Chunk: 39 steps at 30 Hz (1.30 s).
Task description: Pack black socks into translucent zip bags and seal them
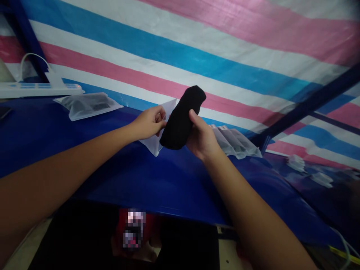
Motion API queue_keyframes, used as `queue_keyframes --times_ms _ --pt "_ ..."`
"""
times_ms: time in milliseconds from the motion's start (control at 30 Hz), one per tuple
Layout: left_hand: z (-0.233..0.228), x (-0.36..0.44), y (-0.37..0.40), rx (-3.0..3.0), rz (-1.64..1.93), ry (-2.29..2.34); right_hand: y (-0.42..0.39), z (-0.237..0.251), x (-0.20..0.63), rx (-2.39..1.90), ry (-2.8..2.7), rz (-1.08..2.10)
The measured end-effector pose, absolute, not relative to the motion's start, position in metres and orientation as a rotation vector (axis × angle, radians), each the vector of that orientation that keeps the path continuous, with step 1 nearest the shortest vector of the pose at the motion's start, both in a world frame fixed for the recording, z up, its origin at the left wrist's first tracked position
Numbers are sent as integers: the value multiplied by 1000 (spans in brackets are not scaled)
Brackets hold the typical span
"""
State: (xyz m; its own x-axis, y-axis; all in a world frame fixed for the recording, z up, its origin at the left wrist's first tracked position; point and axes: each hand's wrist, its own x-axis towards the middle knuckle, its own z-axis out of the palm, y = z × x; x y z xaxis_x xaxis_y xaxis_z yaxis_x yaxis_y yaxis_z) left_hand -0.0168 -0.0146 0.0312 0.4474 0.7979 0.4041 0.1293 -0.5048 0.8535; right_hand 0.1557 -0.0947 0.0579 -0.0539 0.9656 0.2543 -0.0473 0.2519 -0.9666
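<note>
My right hand (202, 137) grips a black, rolled or folded bundle that looks like cloth (182, 118), its thumb along the near side. The bundle is tilted, with its upper end leaning right. Just left of it, my left hand (152, 122) has its fingers curled and pinched on the edge of a frosted plastic zip bag (153, 144). Part of the bag is hidden behind the bundle and my left fingers. I cannot tell whether the bag's mouth is open.
On the blue table (157, 183), a filled frosted bag (91, 105) lies at the left. Several filled bags (233, 140) overlap at the right. A white power strip (42, 90) stands at the back left. Striped sheeting (182, 48) hangs behind, crossed by a dark blue bar (303, 101).
</note>
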Motion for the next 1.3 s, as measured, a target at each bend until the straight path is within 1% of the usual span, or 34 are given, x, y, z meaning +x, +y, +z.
queue_keyframes --times_ms 200,433,700,933,1300 --pt "30 -18 -12 1866 1089 764 -85 51 160 -1060 -1488 949" --pt "30 -17 -16 1901 1074 745 -74 42 163 -1108 -1318 807" --pt "41 -14 -33 1972 1097 812 -69 37 164 -1122 -1241 775" --pt "44 -14 -38 2077 1311 947 -75 35 154 -1110 -1359 807" --pt "46 -10 -45 2055 1312 877 -72 28 147 -1063 -1247 726"
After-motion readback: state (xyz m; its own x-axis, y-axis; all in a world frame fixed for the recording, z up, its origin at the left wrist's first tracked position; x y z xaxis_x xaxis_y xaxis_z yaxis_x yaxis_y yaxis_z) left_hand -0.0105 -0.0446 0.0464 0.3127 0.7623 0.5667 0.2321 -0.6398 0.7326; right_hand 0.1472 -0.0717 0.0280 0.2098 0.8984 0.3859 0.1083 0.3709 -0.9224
